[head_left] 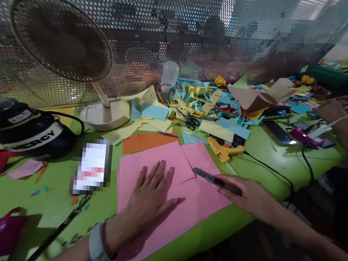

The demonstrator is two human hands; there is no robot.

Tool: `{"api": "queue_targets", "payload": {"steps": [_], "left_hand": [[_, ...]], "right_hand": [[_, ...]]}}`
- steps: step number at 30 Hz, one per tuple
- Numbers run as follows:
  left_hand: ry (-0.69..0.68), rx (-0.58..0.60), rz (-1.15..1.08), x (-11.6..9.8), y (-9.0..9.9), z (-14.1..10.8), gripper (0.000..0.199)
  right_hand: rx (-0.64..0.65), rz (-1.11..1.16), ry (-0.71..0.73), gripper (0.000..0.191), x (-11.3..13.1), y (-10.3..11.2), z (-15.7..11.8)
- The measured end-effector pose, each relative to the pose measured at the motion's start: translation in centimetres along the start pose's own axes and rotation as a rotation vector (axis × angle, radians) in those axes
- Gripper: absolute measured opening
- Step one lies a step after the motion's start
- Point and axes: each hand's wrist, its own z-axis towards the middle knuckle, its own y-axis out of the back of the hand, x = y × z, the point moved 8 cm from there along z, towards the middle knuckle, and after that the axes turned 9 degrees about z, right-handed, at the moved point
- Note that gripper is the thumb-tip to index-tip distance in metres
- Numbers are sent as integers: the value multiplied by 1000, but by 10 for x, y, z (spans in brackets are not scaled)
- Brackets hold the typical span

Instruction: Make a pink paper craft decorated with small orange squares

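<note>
Flat on the pink paper sheets (141, 240) in the lower middle of the frame, the person's left hand (149, 197) presses down, its two middle fingers close together, the outer ones and the thumb spread. The right hand (247, 196) pinches a black-and-red utility cutter (218, 181) between thumb and fingers, its tip beside the corner of the upper pink sheet. How far the work has come is hard to judge: the pink pieces overlap at an angle, but whether that edge is freshly cut cannot be told; most of the pink area looks whole, so much seems left. Yellow and blue paper scraps (194, 96) are heaped at upper centre, suggesting plenty of cutting done. Behind them stands a translucent plastic cup-like container (170, 76), its contents unclear. A black rounded vessel with white lettering (35, 137) sits at the left edge, its inside hidden, and a shiny purple pouch (7, 232) lies at lower left, contents likewise unseen.
</note>
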Motion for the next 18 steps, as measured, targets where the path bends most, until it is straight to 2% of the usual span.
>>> {"api": "queue_targets", "payload": {"steps": [9,13,18], "left_hand": [[6,2,-17,0,1,0,74],[24,7,-45,1,0,1,73],[19,-3,-62,1,1,0,73]], "right_hand": [[7,16,0,44,-1,0,-3],[-1,13,-31,41,-4,5,-11],[18,-14,-2,38,-3,5,-18]]}}
